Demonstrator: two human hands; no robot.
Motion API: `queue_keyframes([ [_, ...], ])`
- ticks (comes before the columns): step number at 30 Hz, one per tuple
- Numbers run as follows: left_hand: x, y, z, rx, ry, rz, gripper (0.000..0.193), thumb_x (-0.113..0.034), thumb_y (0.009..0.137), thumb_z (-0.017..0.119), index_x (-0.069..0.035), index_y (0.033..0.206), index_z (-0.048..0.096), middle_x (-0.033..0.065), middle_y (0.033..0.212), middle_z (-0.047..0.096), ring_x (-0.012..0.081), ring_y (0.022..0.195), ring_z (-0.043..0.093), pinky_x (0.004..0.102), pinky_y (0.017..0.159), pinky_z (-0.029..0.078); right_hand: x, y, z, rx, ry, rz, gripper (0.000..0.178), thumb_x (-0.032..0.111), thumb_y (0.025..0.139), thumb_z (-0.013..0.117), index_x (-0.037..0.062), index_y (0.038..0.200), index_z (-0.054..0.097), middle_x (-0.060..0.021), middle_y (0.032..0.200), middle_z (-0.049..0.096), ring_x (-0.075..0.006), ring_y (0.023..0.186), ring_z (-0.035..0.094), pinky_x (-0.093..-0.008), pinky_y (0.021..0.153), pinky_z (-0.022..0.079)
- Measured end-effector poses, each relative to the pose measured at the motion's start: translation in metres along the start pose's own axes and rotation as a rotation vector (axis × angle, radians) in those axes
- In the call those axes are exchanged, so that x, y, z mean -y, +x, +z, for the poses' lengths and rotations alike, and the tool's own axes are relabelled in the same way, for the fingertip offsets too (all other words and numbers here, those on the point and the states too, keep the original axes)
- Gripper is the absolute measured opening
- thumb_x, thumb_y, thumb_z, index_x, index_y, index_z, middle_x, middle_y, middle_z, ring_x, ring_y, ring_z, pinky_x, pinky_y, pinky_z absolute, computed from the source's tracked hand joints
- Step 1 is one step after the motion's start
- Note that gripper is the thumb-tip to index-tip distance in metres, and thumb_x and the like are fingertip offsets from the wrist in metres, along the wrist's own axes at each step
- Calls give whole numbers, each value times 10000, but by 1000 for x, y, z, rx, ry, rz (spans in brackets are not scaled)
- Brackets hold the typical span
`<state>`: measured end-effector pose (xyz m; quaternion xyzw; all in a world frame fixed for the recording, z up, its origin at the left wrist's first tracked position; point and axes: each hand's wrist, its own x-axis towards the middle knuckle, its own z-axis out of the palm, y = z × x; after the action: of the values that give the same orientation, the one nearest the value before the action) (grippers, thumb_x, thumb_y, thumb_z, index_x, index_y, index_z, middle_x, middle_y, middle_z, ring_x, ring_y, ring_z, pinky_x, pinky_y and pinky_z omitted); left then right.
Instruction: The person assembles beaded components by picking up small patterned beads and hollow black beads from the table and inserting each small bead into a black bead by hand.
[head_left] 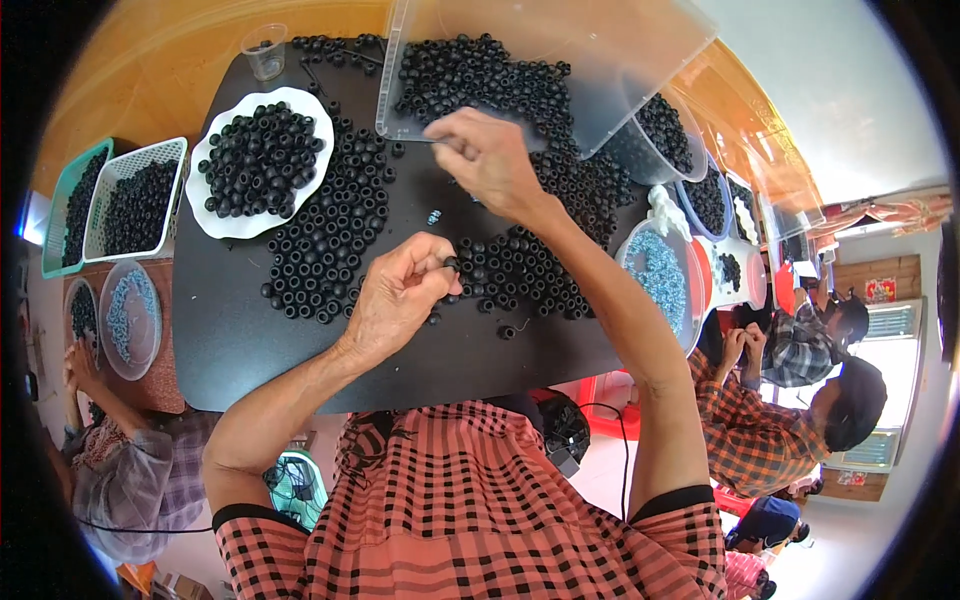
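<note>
My left hand (395, 295) is pinched around a small round black bead-like piece (451, 263), just above the near part of the dark table (300, 360). My right hand (485, 160) is lifted farther forward, by the near edge of a clear plastic bin (440, 133). Its fingers are curled together and slightly smeared; whatever they hold, if anything, does not show. Loose black pieces with open centres (320, 245) lie left of my hands, and more (525, 275) lie under my right forearm. A few tiny blue pieces (434, 216) rest between the two heaps.
A scalloped white plate (205, 212) heaped with black pieces stands at the left, near a small clear cup (265, 62). White and green baskets (172, 160) sit farther left. At the right is a tub of blue pieces (655, 280). Other people (800, 420) work on both sides.
</note>
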<state>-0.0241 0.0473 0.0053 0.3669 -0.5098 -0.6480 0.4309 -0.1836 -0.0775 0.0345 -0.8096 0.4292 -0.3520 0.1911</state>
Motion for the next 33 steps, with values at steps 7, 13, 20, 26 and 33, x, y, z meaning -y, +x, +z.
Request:
queue_keyframes([
  [7,-3,-5,6,18,-16,31,106,25,855,523,-11,953,539,-30,683,504,43,652,500,215,601,431,-7,12,26,147,-71,-186,169,54,768,637,12,930,653,-76,800,591,-167,609,545,-294,577,450],
  [13,-10,-10,5,104,249,49,158,14,871,520,7,1029,535,8,732,561,66,738,583,213,656,465,-3,-11,7,61,18,12,132,58,800,632,13,918,672,-62,721,582,-101,556,477,-266,523,411],
  [20,-3,-13,13,69,268,204,173,-27,826,580,-14,991,530,29,650,531,95,594,510,259,569,431,-26,-25,-17,31,-102,55,137,44,794,624,10,918,673,-62,711,586,-109,541,493,-263,521,430],
  [26,0,-13,12,73,261,207,169,-22,826,573,-20,991,535,25,672,539,88,602,507,260,574,435,-16,-20,-7,145,-282,-287,183,62,735,647,51,917,651,-99,789,618,-269,702,590,-359,648,467],
  [33,0,-14,15,75,280,219,162,-13,829,564,-20,989,539,19,649,535,80,585,497,250,557,423,-8,-18,0,185,-333,-198,223,43,718,639,70,940,633,-94,778,598,-253,701,595,-363,657,486],
])
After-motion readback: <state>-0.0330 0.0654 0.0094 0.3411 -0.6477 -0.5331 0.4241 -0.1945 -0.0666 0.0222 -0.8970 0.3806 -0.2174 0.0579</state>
